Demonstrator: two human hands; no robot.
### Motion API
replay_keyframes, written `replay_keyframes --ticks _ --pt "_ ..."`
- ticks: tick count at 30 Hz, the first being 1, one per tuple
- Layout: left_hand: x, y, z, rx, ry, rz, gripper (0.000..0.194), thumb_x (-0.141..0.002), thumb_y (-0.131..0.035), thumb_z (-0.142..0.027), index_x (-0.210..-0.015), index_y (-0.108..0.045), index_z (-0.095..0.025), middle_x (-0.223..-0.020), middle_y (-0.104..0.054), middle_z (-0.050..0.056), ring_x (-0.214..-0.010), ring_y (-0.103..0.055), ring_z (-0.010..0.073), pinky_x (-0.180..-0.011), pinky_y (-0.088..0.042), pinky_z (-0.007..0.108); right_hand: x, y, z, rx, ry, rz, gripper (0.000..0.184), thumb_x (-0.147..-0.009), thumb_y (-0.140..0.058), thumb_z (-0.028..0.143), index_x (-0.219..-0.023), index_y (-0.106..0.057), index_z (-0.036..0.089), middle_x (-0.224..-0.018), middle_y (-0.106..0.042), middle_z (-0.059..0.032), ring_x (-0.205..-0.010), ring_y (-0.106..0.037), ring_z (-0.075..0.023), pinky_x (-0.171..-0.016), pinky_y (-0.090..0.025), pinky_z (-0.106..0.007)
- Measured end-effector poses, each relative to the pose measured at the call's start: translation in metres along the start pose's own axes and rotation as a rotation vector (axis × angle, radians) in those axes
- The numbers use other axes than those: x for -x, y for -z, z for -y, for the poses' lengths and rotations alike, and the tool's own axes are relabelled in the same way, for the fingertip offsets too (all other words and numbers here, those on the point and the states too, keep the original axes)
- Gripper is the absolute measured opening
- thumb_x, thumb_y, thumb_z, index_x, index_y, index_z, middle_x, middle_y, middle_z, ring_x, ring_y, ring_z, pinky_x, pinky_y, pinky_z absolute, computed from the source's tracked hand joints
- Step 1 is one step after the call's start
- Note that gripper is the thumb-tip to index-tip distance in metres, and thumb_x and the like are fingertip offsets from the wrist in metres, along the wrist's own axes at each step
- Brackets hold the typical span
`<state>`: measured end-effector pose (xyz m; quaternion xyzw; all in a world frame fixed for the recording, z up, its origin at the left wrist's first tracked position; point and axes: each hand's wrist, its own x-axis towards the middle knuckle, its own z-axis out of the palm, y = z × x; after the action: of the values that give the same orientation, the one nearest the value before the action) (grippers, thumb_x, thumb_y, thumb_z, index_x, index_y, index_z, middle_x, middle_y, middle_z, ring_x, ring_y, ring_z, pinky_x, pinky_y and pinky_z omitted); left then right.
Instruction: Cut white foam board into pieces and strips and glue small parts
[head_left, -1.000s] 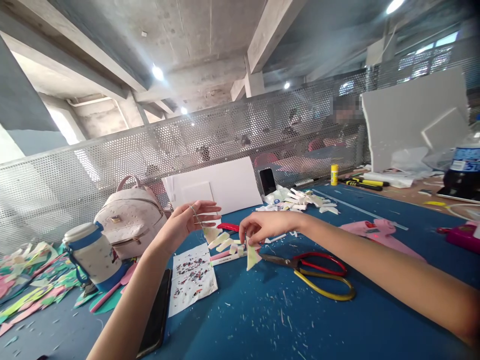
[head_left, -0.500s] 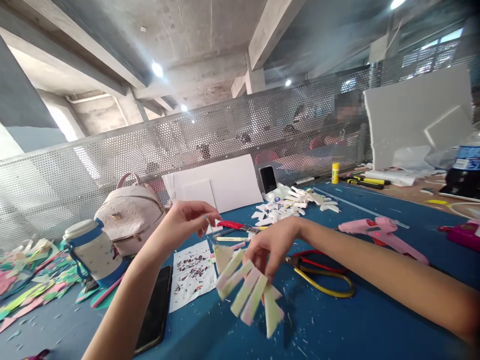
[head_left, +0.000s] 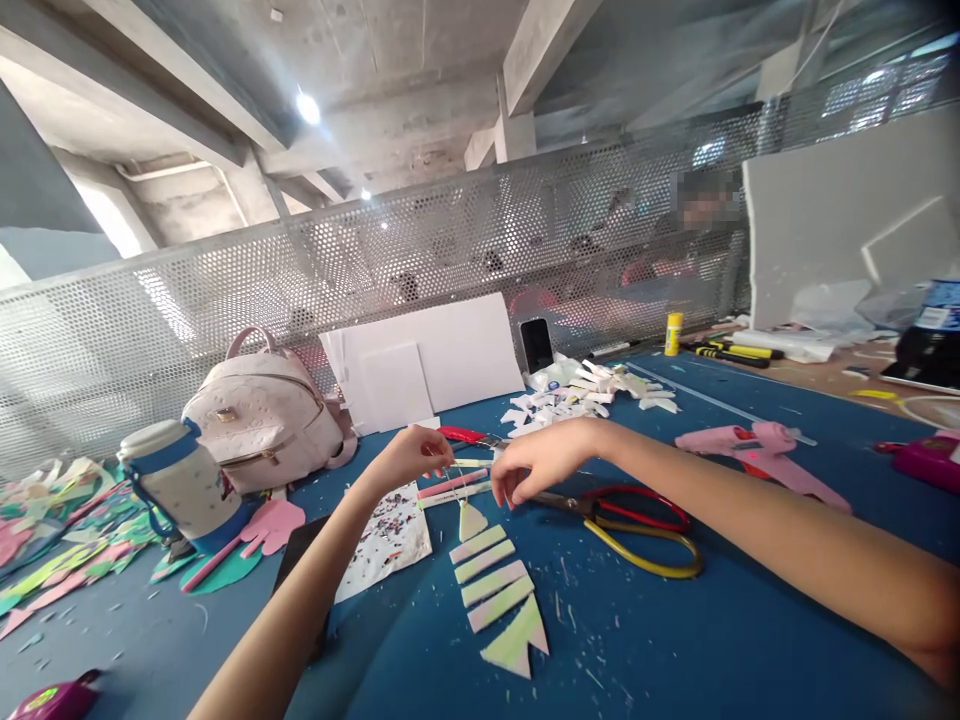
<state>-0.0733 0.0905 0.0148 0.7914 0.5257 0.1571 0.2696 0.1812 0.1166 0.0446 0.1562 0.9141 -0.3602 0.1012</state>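
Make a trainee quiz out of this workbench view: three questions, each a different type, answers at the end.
1. Multiple choice. What do the fingers of the left hand pinch?
a) the yellow glue stick
b) a thin cord
c) the pink glue gun

2. True or false: the scissors have one red handle and one yellow handle.

3. Count. How many strips lie between the small triangular piece and the large notched piece?

Key: 1. b; 2. true; 3. four.
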Motion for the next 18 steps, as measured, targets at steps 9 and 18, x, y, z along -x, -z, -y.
replay_keyframes --ticks 9,18 --pt "-0.002 0.000 0.008 0.171 -0.027 0.002 0.025 -0.096 -0.058 -0.037 -0.104 -0.064 -0.014 -0.098 -0.067 0.005 -0.081 -0.066 0.0155 -0.072 -0.057 0.033 -0.002 -0.005 -0.001 0.156 -0.038 -0.083 0.014 -0.087 -0.068 0.022 -0.099 -0.068 0.016 -0.090 -0.069 -0.0028 -0.079 -0.063 -0.0171 -0.077 -0.050 -0.035" --pt "-0.003 0.001 -0.001 0.281 -0.069 -0.021 0.019 -0.095 -0.061 -0.032 -0.097 -0.064 -0.013 -0.089 -0.066 0.002 -0.073 -0.064 0.0129 -0.067 -0.056 0.030 -0.032 -0.017 -0.012 -0.073 0.061 -0.509 0.026 -0.096 -0.060 0.037 -0.108 -0.064 0.014 -0.109 -0.066 -0.0065 -0.100 -0.064 -0.0226 -0.090 -0.051 -0.044"
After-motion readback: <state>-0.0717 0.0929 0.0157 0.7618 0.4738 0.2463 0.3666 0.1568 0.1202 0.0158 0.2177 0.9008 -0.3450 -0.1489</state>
